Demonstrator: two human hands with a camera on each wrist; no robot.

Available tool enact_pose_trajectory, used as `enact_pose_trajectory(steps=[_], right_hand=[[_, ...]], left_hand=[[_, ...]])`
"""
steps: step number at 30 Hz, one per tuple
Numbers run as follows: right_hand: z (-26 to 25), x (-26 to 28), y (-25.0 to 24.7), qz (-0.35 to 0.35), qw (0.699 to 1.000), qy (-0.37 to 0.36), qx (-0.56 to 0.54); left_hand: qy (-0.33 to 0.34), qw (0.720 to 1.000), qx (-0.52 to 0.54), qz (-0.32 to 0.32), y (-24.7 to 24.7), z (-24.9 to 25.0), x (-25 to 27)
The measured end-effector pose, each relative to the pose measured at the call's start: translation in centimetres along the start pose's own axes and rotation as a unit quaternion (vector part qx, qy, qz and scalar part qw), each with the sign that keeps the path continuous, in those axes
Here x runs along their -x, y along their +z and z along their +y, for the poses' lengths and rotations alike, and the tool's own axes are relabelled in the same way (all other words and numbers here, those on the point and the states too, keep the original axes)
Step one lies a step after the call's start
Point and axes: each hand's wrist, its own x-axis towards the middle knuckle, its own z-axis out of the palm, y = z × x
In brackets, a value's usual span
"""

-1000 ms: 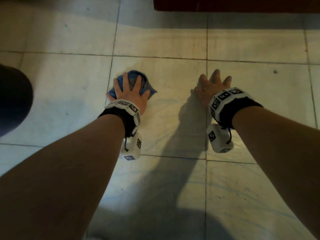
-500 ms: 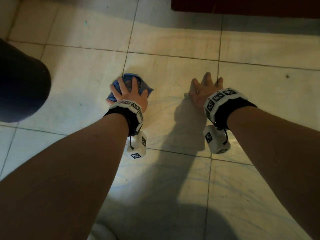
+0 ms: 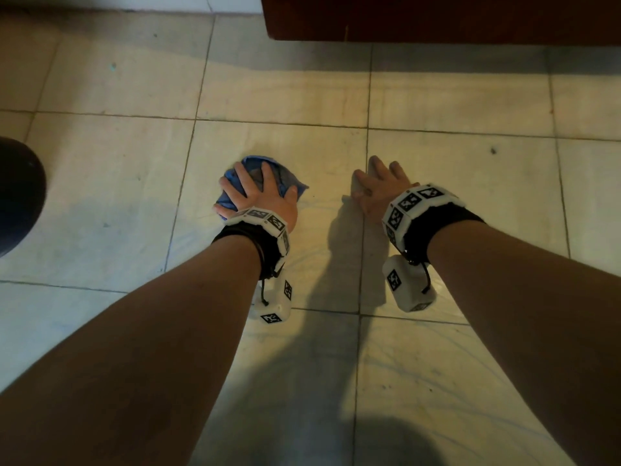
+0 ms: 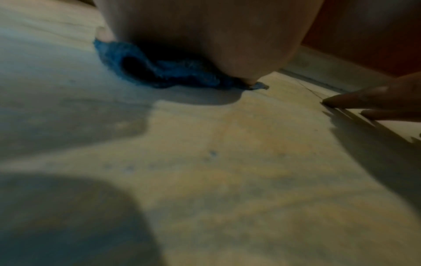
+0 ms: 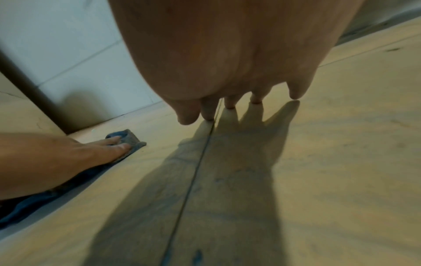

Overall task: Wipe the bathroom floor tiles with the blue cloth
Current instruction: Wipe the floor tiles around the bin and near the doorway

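Note:
The blue cloth [image 3: 256,164] lies bunched on the pale floor tiles [image 3: 100,183]. My left hand [image 3: 257,193] presses down on it with fingers spread and fairly straight. From the left wrist, the cloth [image 4: 173,73] shows squeezed under the palm [image 4: 205,36]. My right hand [image 3: 379,186] rests flat beside it on the bare tile, fingers straight, over a grout line, holding nothing. The right wrist view shows its fingertips [image 5: 230,103] on the floor, with the left hand [image 5: 68,158] on the cloth [image 5: 133,142] to the left.
A dark brown wooden base [image 3: 437,18] runs along the far edge of the floor. A dark rounded shape [image 3: 16,196] sits at the left edge. A small dark spot [image 3: 493,150] marks a tile to the right. A white tiled wall [image 5: 68,45] stands behind.
My left hand has slid the cloth to the right, away from the grout line and closer to the right hand. The right hand has stayed on its grout line.

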Motion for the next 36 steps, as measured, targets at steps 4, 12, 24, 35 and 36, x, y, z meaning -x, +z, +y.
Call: enact_pose_trajectory(steps=[4,12,24,35,36], right_hand=[[2.3,-0.1,0.2,0.001,1.000,0.015,0.006],[5.9,1.0,1.0,0.000,0.998,0.058,-0.004],[4.7,0.9,2.4,0.022,0.997,0.078,0.019],[-1.4,-0.5,2.5,0.035,0.995,0.093,0.020],[-2.2,-0.6,2.5,0.033,0.996,0.086,0.013]], left_hand=[[0.017,1.000,-0.006,0.000,0.5,1.9,0.6],[0.082,0.995,-0.045,-0.027,1.6,5.9,3.1],[0.146,0.986,-0.073,-0.044,0.8,1.9,2.1],[0.015,0.999,-0.033,0.028,-1.1,-10.8,-1.1],[0.002,0.999,-0.023,0.028,-1.0,-11.6,-1.2]])
